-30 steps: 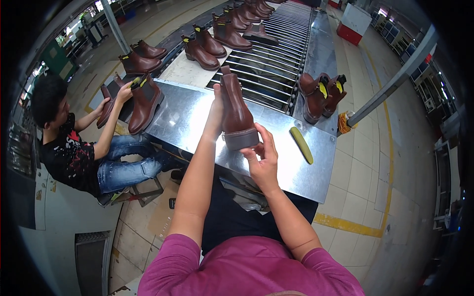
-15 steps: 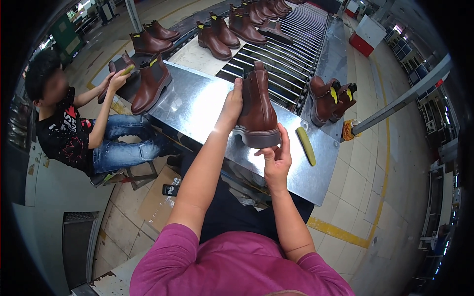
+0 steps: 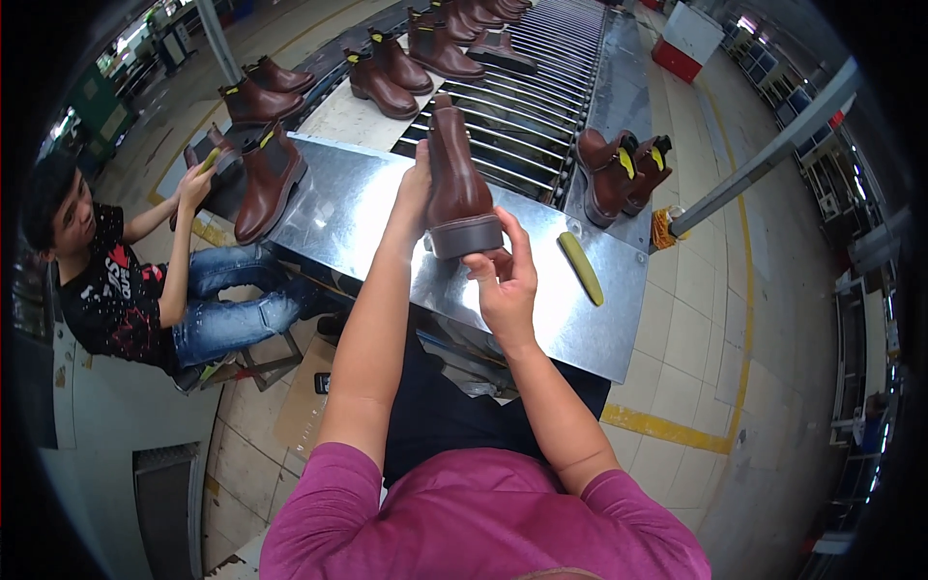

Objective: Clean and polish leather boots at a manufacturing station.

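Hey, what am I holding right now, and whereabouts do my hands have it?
A brown ankle boot: your left hand holds the left side of its upper, your right hand the right side of its sole.

Held boot (image 3: 459, 174) now tilted, co-worker's head (image 3: 66, 208) turned

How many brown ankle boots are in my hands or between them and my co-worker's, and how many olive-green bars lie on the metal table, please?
Brown ankle boots: 2
Olive-green bar: 1
Total: 3
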Motion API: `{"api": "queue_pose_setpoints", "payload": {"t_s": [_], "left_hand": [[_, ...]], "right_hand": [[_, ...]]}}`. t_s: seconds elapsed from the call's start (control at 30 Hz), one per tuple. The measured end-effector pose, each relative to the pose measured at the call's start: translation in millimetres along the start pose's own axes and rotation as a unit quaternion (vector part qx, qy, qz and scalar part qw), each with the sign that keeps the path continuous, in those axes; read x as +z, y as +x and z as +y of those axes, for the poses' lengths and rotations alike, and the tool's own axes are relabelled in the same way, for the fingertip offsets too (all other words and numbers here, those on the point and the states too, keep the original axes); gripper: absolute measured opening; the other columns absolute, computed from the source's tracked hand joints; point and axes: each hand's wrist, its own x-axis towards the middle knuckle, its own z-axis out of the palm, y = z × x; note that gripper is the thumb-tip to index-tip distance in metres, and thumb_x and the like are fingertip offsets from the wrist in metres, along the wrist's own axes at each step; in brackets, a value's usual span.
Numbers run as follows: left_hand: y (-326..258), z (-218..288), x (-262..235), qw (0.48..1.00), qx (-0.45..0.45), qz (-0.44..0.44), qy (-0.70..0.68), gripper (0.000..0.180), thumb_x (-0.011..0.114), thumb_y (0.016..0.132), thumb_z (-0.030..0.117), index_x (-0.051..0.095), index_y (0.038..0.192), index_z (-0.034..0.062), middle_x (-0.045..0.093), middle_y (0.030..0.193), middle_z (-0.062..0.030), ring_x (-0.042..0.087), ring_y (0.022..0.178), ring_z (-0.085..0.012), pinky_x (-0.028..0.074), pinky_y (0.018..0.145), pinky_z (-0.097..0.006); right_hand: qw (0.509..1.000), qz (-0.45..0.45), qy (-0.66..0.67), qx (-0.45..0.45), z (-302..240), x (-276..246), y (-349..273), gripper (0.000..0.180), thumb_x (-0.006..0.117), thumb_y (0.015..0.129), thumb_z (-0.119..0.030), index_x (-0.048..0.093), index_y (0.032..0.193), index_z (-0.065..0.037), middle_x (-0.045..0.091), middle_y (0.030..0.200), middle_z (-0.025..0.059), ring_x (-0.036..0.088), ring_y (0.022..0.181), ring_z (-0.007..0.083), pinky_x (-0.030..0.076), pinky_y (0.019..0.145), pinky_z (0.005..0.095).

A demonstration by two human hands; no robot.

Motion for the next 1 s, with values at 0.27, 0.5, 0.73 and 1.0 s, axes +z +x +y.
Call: {"api": "queue_pose_setpoints", "payload": {"t_s": [0.27,0.5,0.73,1.0], "left_hand": [[14,-4,-15,0.997,0.004,-0.032,-0.064,0.057,0.057,0.104,0.051,0.060,0.119,-0.0036,0.075,0.098,-0.0206,0.076,0.088,-0.0279,0.065,0.074,-0.038],[13,-6,-18,0.997,-0.001,-0.027,-0.069,0.051,0.058,0.104,0.046,0.061,0.117,-0.0034,0.074,0.098,-0.0213,0.076,0.089,-0.0293,0.065,0.074,-0.038],[19,-15,-25,0.997,0.010,-0.047,-0.067,0.046,0.059,0.104,0.041,0.061,0.117,-0.0035,0.074,0.098,-0.0219,0.075,0.089,-0.0305,0.065,0.074,-0.038],[13,-9,-24,0.994,0.006,-0.074,-0.076,0.040,0.061,0.102,0.032,0.062,0.119,-0.0039,0.074,0.102,-0.0218,0.075,0.091,-0.0312,0.064,0.074,-0.039]], "right_hand": [[0.999,-0.008,-0.017,-0.026,-6,9,7,0.070,0.077,0.096,-0.032,0.045,0.153,-0.006,0.053,0.138,0.0096,0.067,0.093,0.0120,0.058,0.073,0.0248],[0.999,-0.006,-0.013,-0.031,-2,13,8,0.070,0.076,0.096,-0.033,0.045,0.153,-0.006,0.051,0.139,0.0097,0.067,0.092,0.0121,0.057,0.072,0.0243],[0.999,0.002,-0.009,-0.038,2,16,2,0.072,0.075,0.097,-0.035,0.043,0.155,-0.007,0.049,0.142,0.0091,0.066,0.094,0.0128,0.057,0.073,0.0245],[0.999,0.009,-0.017,-0.045,1,19,1,0.072,0.075,0.097,-0.033,0.043,0.155,-0.006,0.049,0.141,0.0100,0.066,0.090,0.0127,0.056,0.073,0.0257]]}}
